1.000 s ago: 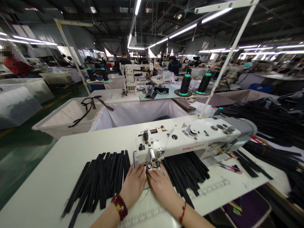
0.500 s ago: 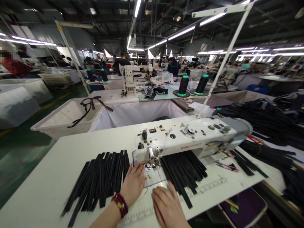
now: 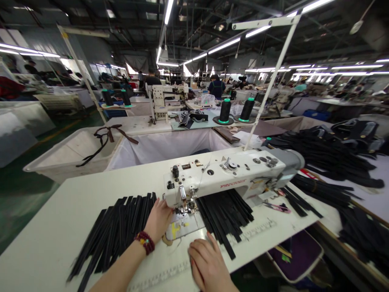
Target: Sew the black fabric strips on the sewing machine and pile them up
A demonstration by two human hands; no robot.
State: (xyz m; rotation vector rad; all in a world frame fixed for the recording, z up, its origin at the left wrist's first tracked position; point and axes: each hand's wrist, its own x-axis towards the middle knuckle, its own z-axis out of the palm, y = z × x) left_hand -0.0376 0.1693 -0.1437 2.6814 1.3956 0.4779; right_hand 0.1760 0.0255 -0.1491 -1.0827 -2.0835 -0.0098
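Observation:
A white sewing machine (image 3: 209,182) stands on the pale worktable, its needle and presser foot (image 3: 186,207) above a metal plate (image 3: 191,225). My left hand (image 3: 158,221), with a dark red bead bracelet (image 3: 145,242) on its wrist, reaches to the left side of the machine head. Its fingertips are partly hidden there, and whether they hold anything is unclear. Beside it lies a spread pile of black fabric strips (image 3: 118,231). My right hand (image 3: 208,259) rests on the tabletop in front of the plate, fingers stretched out and holding nothing. More black strips (image 3: 223,215) lie under the machine arm.
Pink-handled snips (image 3: 281,208) and a few strips (image 3: 299,200) lie right of the machine. A printed ruler (image 3: 161,275) runs along the front edge. Behind the table is a white-lined bin (image 3: 152,146); black thread cones (image 3: 225,110) stand beyond. Dark fabric pieces (image 3: 325,150) are heaped at right.
My left hand has moved from in front of the presser foot to the machine head's left side, uncovering more of the plate. My right hand stays on the table. The view has shifted slightly.

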